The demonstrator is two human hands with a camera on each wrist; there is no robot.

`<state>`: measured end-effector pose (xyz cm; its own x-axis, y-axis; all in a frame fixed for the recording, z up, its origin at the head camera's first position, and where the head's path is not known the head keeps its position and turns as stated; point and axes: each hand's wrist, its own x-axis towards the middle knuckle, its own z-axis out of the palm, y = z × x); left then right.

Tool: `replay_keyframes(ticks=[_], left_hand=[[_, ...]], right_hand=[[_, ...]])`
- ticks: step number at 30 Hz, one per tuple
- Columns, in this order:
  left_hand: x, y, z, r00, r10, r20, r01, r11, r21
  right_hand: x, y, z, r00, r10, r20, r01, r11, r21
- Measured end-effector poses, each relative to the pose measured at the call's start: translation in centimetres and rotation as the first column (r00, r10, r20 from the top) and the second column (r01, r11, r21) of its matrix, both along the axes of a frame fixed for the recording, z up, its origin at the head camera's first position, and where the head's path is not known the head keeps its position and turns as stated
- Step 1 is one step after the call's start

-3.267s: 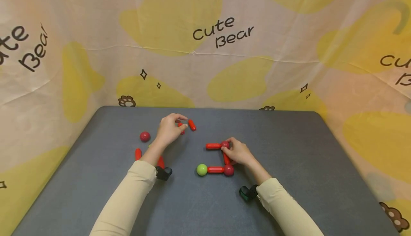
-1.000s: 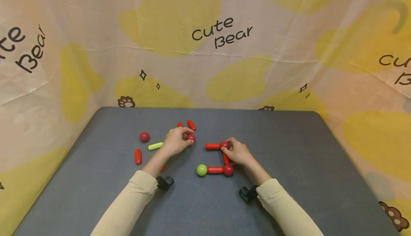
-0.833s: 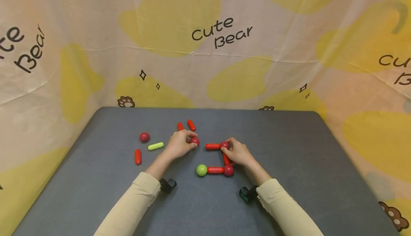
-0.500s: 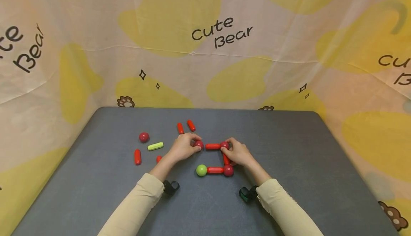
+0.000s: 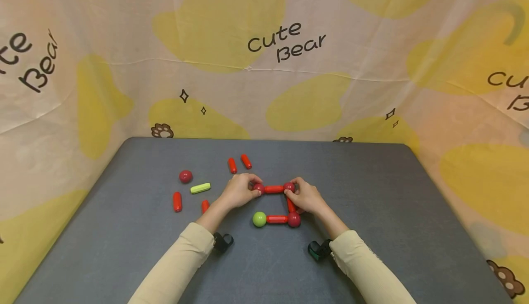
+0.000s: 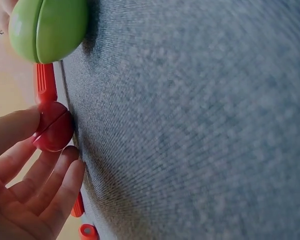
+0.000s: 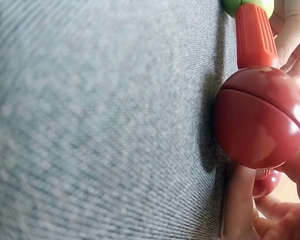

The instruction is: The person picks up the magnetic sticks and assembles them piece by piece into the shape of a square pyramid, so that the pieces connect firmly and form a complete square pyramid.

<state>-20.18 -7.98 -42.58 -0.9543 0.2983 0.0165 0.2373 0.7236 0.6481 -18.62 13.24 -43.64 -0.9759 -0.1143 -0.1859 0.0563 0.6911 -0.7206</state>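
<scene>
In the head view my left hand (image 5: 240,190) pinches a dark red ball (image 5: 259,188) between thumb and fingers, right at the left end of a red rod (image 5: 273,189). At that rod's other end, my right hand (image 5: 307,197) grips a second dark red ball (image 5: 289,186). A red side rod (image 5: 291,204), partly behind the right fingers, runs down to a lower red ball (image 5: 294,220). From there another red rod (image 5: 277,219) leads left to a green ball (image 5: 259,219). The left wrist view has the pinched ball (image 6: 54,129) meeting the rod tip (image 6: 45,82).
Left of the hands lie a loose red ball (image 5: 186,176), a yellow-green rod (image 5: 200,188) and a red rod (image 5: 177,202). One more red rod (image 5: 205,206) is partly behind the left wrist. Two red rods (image 5: 233,165) lie farther back on the grey table (image 5: 363,180).
My left hand took a red ball from near the back rods and brought it right and nearer, up to the upper rod's left end. The right hand has stayed in place.
</scene>
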Motion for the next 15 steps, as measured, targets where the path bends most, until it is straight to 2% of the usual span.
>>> replay_keyframes(ticks=[9, 15], left_hand=[[-0.05, 0.0, -0.03, 1.0, 0.003, -0.013, -0.003, 1.0, -0.015], [0.21, -0.51, 0.24, 1.0, -0.009, 0.005, 0.009, 1.0, 0.018]], right_hand=[[0.03, -0.05, -0.04, 1.0, -0.009, -0.004, 0.009, 1.0, 0.005], [0.06, -0.05, -0.06, 1.0, -0.013, -0.006, 0.013, 1.0, 0.002]])
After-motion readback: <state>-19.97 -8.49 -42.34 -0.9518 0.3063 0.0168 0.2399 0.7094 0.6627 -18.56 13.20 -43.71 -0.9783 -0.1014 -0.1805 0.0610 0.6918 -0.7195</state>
